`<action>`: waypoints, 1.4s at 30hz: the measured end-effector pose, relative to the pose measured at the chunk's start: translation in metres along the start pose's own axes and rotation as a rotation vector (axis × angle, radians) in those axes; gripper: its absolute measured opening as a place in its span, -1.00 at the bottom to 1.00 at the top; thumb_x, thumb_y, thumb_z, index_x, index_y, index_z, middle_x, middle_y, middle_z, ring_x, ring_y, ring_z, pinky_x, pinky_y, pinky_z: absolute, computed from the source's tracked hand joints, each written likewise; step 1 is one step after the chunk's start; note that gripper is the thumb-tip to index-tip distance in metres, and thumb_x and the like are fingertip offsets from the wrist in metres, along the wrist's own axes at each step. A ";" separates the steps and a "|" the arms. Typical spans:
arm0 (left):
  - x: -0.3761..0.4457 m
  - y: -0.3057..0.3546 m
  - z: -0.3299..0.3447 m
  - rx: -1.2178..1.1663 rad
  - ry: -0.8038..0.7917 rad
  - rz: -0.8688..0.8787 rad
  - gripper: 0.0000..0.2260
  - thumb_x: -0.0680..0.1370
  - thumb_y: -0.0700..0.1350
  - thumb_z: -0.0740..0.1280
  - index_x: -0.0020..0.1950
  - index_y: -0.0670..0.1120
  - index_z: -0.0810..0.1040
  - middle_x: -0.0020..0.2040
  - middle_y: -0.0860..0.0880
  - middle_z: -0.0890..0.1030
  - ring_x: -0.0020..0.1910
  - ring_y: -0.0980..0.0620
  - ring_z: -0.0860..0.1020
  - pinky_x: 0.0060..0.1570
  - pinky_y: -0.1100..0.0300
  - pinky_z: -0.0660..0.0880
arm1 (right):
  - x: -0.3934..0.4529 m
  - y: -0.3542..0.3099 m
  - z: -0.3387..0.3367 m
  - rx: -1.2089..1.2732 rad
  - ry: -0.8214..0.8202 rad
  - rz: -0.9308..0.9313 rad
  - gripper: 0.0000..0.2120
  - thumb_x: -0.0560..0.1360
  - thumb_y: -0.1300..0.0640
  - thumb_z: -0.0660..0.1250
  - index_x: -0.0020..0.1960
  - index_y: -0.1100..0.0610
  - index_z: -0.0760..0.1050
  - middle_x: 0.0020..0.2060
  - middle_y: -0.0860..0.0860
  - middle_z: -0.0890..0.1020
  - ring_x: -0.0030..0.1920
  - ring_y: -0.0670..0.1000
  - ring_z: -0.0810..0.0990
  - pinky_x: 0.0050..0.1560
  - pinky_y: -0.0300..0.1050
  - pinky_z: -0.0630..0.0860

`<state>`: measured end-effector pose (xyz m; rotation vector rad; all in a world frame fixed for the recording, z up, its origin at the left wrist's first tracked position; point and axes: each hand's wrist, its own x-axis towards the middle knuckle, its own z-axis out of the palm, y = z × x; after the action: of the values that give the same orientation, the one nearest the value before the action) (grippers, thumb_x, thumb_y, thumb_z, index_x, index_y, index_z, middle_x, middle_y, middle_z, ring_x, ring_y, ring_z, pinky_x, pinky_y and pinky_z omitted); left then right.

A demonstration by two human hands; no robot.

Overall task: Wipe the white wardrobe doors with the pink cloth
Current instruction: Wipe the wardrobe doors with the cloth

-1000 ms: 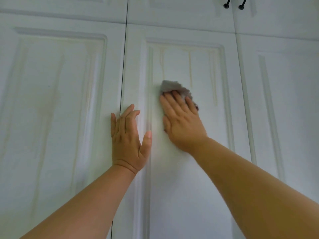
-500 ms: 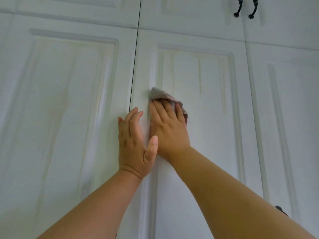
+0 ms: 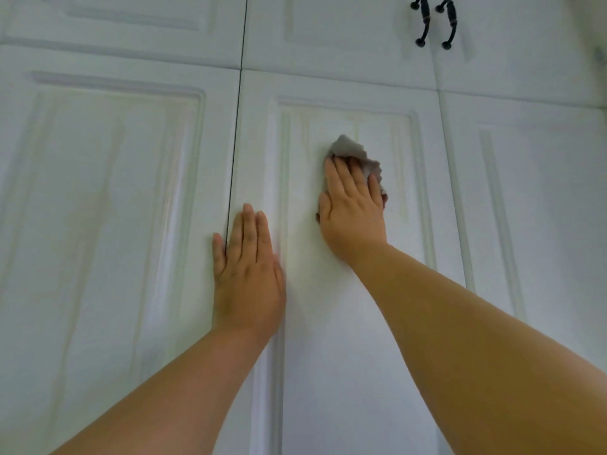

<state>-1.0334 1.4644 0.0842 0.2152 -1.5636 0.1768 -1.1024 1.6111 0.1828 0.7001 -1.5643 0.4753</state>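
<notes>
Mid-wipe: right hand (image 3: pixel 353 211) presses the pink cloth (image 3: pixel 356 152) flat under straight fingers (image 3: pixel 341 178) on the middle door (image 3: pixel 345 323), left hand (image 3: pixel 246 274) flat, holding nothing; yellowish streaks above and beside the fingers suggest much remains.

Bunched pink-grey cloth (image 3: pixel 353 151) flat against streaked, closed white wardrobe doors (image 3: pixel 328 307), in the middle door's upper panel

Right hand (image 3: pixel 353 208) flat on pink cloth (image 3: pixel 351 149)
</notes>
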 end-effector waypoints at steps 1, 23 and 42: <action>-0.001 0.001 -0.002 -0.001 -0.026 -0.006 -0.45 0.64 -0.03 -0.11 0.62 -0.21 0.05 0.63 -0.17 0.03 0.61 -0.08 0.01 0.56 -0.09 -0.14 | 0.000 -0.003 0.001 0.006 0.022 0.096 -0.45 0.69 0.02 -0.07 0.65 0.06 -0.07 0.64 -0.03 0.00 0.62 0.02 -0.15 0.59 0.08 -0.25; 0.075 0.008 -0.038 0.112 -0.630 -0.041 -0.34 0.65 0.25 -0.15 0.55 0.01 -0.46 0.48 -0.14 -0.58 0.46 -0.08 -0.56 0.49 -0.09 -0.42 | -0.055 0.076 -0.016 0.076 -0.031 0.037 -0.41 0.64 -0.07 -0.12 0.64 0.06 -0.01 0.63 0.00 0.00 0.62 0.01 -0.15 0.57 -0.08 -0.29; 0.052 0.002 -0.008 0.104 -0.176 0.047 -0.37 0.63 0.18 -0.05 0.63 -0.11 0.06 0.62 -0.27 -0.01 0.61 -0.19 -0.07 0.54 -0.23 -0.09 | -0.069 0.065 -0.016 0.584 0.216 0.425 -0.56 0.70 0.11 0.09 0.57 0.03 0.26 0.51 -0.30 0.23 0.47 -0.32 0.21 0.44 -0.38 0.17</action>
<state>-1.0258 1.4666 0.1359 0.2815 -1.7366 0.2823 -1.1333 1.6796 0.1234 0.7172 -1.3688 1.3164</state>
